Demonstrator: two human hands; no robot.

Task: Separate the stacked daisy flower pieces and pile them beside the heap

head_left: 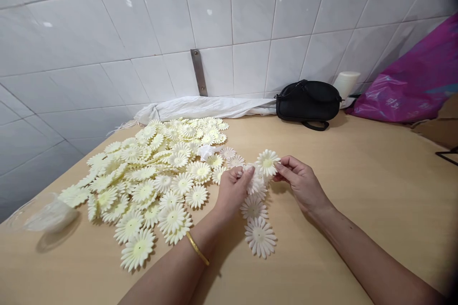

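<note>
Between the thumb and fingers of my right hand [294, 176] is the edge of a pale yellow daisy-shaped flower piece [268, 163]. My left hand [234, 186], with a gold bangle on its wrist, pinches a whiter flower piece [256, 182], partly hidden behind its thumb. Just below, more whitish flower pieces [260, 237] lie overlapping on the table. To the left of my left hand spreads a large heap of pale yellow flower pieces [143, 190], several with a small dark hole at the centre.
A clear plastic bowl [21, 214] with a crumpled bag stands at the table's left edge. Along the tiled wall lie a rolled white cloth [214, 107], a black pouch [308, 102], a white bottle [345, 85] and a purple plastic bag [408, 81]. A small crumpled white scrap [206, 152] rests by the heap.
</note>
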